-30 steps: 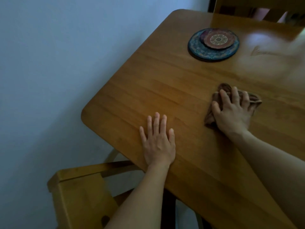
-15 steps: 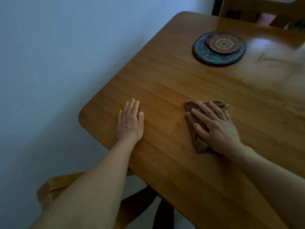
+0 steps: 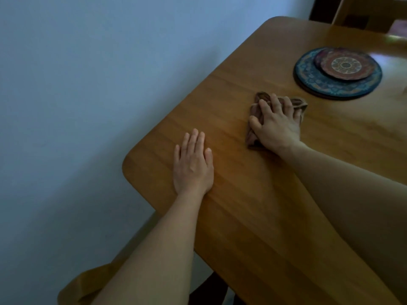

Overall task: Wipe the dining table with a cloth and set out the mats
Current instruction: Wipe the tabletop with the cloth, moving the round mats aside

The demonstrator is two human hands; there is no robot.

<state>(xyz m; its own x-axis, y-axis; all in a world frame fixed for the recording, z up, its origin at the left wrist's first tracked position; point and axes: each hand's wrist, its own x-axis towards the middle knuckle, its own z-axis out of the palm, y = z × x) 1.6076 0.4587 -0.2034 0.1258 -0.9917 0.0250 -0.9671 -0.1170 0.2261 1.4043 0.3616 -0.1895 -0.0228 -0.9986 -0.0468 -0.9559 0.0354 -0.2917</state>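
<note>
L hand (image 3: 192,164) flat, palm down, fingers straight and close together, holding nothing; rests on the surface (image 3: 242,205) near the rounded corner. R hand (image 3: 276,126) palm down on the brown cloth (image 3: 252,137), fingers laid across it and only slightly bent, thumb out to the side. I read this as pressing, not clenched round it. Cloth is bunched, shows past the fingertips and beside the wrist, lies on the surface btwn L hand and the mats (image 3: 308,80). Mats: small reddish round one on a larger blue one, stacked just beyond the cloth, not yet set out. My read: wiping step, mats to follow. Risks: a fwd stroke could catch the stack and shove it; bunched cloth may roll under the palm and skip patches; wood under the stack won't get wiped unless the mats are lifted. Chair (image 3: 88,285) below the corner, wall (image 3: 88,84) to the left.
</note>
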